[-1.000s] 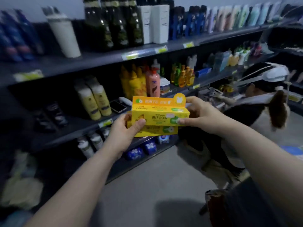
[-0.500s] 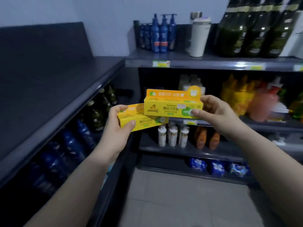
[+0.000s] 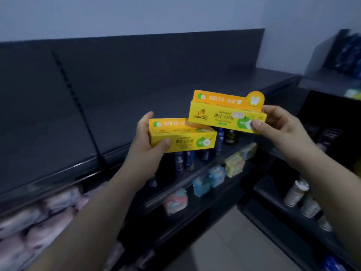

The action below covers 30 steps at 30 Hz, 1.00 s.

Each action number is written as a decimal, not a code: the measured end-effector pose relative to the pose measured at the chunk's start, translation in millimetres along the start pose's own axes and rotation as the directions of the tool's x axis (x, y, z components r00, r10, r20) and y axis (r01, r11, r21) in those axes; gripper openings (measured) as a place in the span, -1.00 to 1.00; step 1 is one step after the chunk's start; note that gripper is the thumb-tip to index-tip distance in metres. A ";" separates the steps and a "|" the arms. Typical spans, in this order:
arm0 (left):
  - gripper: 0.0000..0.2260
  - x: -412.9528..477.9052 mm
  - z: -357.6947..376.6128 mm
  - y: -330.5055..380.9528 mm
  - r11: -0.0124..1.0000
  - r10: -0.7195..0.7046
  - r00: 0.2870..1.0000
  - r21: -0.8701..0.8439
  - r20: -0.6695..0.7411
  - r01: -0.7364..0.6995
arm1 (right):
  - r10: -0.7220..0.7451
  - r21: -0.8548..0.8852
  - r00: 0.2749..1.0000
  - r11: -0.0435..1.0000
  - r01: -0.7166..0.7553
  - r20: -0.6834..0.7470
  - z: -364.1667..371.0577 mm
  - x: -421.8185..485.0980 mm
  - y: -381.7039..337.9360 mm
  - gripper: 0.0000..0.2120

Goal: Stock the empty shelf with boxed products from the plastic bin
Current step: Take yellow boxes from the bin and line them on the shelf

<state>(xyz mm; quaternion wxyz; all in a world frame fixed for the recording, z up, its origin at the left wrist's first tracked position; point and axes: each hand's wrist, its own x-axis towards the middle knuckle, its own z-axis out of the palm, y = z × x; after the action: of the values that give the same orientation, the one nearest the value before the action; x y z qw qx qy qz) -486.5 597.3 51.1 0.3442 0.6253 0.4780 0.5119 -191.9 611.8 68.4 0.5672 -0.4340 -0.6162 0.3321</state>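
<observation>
My left hand (image 3: 145, 145) grips one yellow and orange toothpaste box (image 3: 187, 138) by its left end, thumb on the front face. My right hand (image 3: 281, 128) pinches a second, identical box (image 3: 220, 112) by its right end and holds it a little higher, overlapping the first box's top right corner. Both boxes hang in the air in front of the dark, bare top shelf (image 3: 121, 118), which runs across the left and centre. The plastic bin is out of view.
Below the bare shelf, lower shelves hold blue spray cans (image 3: 184, 160), small wrapped packs (image 3: 216, 178) and pale soft packs (image 3: 35, 222) at the lower left. A second shelf unit at the right carries bottles (image 3: 296, 192). Tiled floor (image 3: 230, 243) lies between the units.
My view has swung left from the stocked unit with bottles to the bare dark shelf. Both hands kept their boxes, which have drawn slightly apart, the right one higher.
</observation>
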 end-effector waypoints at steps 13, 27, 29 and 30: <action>-0.55 -68.7 -261.0 -21.9 0.985 -0.065 0.910 0.120 -0.410 0.124 | -0.055 0.154 0.941 0.988 0.003 0.335 264.0 32.6 -38.0 -0.41; -0.59 -175.0 -525.7 -62.5 0.945 -0.094 0.724 0.167 -0.684 0.280 | -0.051 0.081 0.775 0.997 0.000 0.630 559.6 16.2 -90.1 -0.60; -0.57 -187.6 -548.1 -66.3 0.939 -0.103 0.675 0.153 -0.731 0.309 | -0.036 0.067 0.734 0.998 -0.012 0.679 585.8 13.7 -96.3 -0.63; -0.57 -193.4 -558.2 -68.0 0.934 -0.106 0.650 0.149 -0.753 0.325 | -0.034 0.052 0.715 0.999 -0.004 0.698 597.5 12.8 -99.1 -0.64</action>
<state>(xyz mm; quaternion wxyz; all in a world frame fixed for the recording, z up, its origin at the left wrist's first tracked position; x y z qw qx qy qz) -1047.9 401.5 61.8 0.0935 0.3459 0.7120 0.6038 -797.2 633.1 81.8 0.3058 -0.2573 -0.7797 0.4820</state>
